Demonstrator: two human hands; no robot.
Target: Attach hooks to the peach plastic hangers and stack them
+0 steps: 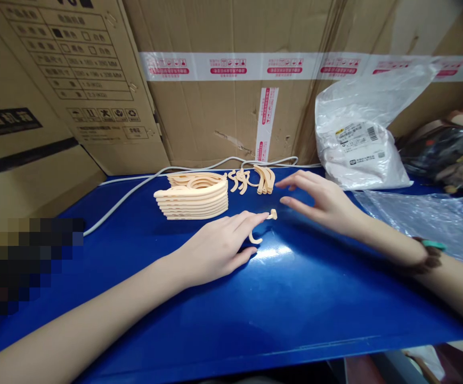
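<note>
My left hand (pixel 219 242) lies low over the table, partly covering a small beige plastic hook (pixel 256 240). Its index fingertip touches the hook's far end, while the thumb stands apart, so the hand looks open. To the right, my right hand (pixel 325 200) is open, thumb and fingers spread, close to a bundle of curved beige plastic arms (pixel 264 180). Several loose beige hooks (pixel 240 179) lie beside that bundle. A neat stack of beige plastic hanger-like pieces (pixel 193 198) sits beyond my left hand. My left fingers hide the hook's middle.
A blue table (pixel 295 314) carries everything. Cardboard boxes (pixel 223 112) wall off the back and left. A white cable (pixel 123 205) runs behind the pieces. At right stand a white plastic bag (pixel 359 138) and a clear plastic sheet (pixel 427 216).
</note>
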